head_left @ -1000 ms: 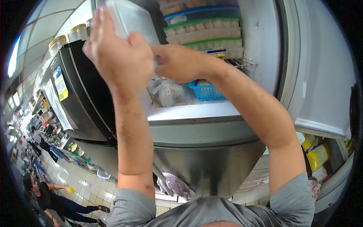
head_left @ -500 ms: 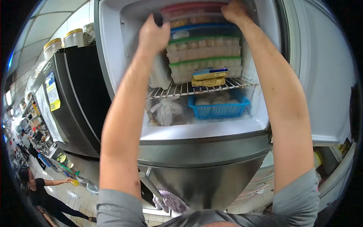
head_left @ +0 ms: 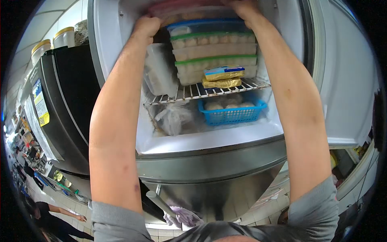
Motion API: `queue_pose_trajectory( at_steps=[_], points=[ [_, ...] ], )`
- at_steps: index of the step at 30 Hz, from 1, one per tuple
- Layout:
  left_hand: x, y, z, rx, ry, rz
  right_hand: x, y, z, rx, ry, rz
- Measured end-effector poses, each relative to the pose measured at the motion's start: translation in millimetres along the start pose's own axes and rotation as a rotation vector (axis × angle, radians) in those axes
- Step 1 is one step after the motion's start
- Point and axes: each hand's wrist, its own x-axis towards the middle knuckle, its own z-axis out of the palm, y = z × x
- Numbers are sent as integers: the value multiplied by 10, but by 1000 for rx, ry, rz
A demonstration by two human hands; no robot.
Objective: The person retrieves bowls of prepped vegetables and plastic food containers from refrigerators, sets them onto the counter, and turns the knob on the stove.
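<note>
A clear plastic food container with a red lid [head_left: 189,14] lies at the top of a stack inside an open freezer. My left hand [head_left: 146,28] is closed on its left end. My right hand [head_left: 246,11] grips the right end, its fingertips partly hidden behind the container's edge. Just below is a container with a blue lid [head_left: 211,27]. Under that are green-lidded containers [head_left: 213,52] filled with pale round pieces. Two gold-wrapped packets [head_left: 223,76] sit in front of the stack on the wire shelf [head_left: 189,94].
A tall translucent container [head_left: 158,68] leans left of the stack. Below the shelf are a knotted plastic bag [head_left: 174,119] and a blue basket [head_left: 234,117] of round pieces. The freezer door [head_left: 344,80] is open at right. Another person [head_left: 56,220] stands at lower left.
My left hand has moved left and slightly down to the container's end; the red-lidded container's left side now reaches further left. My right hand has shifted slightly. The other person's arm has lowered.
</note>
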Motion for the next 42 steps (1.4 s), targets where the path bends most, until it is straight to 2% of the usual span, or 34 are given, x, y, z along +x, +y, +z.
queue_pose_trajectory(
  at_steps=[3,7,10,12,16,18,19,21,22,24,25,27,28,30,31,32,33,34,35,36,38,39,40,41,42],
  points=[
    [-196,177,6,-66,-78,-98,285,310,69,-27,-143,-120],
    [-200,158,71,-145,-55,-4,337,349,5,83,-141,5],
    [-578,419,76,-37,-51,-48,305,351,2,-47,-49,54],
    [-411,334,66,-85,-54,-14,253,418,-13,264,-6,-103],
    [-84,97,49,-215,-131,117,31,236,-99,245,125,-87],
    [-294,199,76,-333,-25,339,-41,122,-129,456,70,-117],
    [-398,288,60,-334,-23,346,-53,69,-128,458,71,-125],
    [-574,463,26,-47,209,339,-49,0,-116,386,278,-169],
    [-593,489,39,-50,204,341,-53,-25,-162,383,283,-170],
    [-621,521,30,-60,175,275,-23,-106,-293,143,39,-60],
    [-648,524,24,-66,176,275,-20,-124,-348,138,37,-64],
    [-707,558,-7,286,206,333,-17,-223,-428,-153,-212,-498],
    [-710,547,-14,277,206,335,-10,-276,-443,-161,-211,-501],
    [-618,398,25,424,311,433,-127,-549,-472,-557,-31,-591],
    [-548,339,32,453,315,360,-115,-582,-485,-570,-22,-593],
    [-505,317,16,436,309,365,-102,-616,-497,-639,177,-799],
    [-478,268,-3,391,206,439,-114,-636,-533,-704,371,-1002],
    [-441,227,3,343,105,517,-107,-691,-653,-727,368,-1006],
    [-465,232,39,329,194,512,-153,-914,-807,-776,327,-898],
    [-432,211,60,309,189,512,-228,-1152,-928,-821,286,-785],
    [-338,172,151,487,296,318,-490,-1649,-1134,-114,130,-339],
    [-374,219,164,462,278,316,-546,-1817,-1324,-488,85,-369],
    [-426,344,125,565,205,253,-599,-1985,-1505,-862,38,-391],
    [-478,447,99,667,131,190,-774,-2195,-1565,-729,34,-372],
    [-526,501,101,642,115,196,-924,-2358,-1612,-593,32,-351]
  ],
)
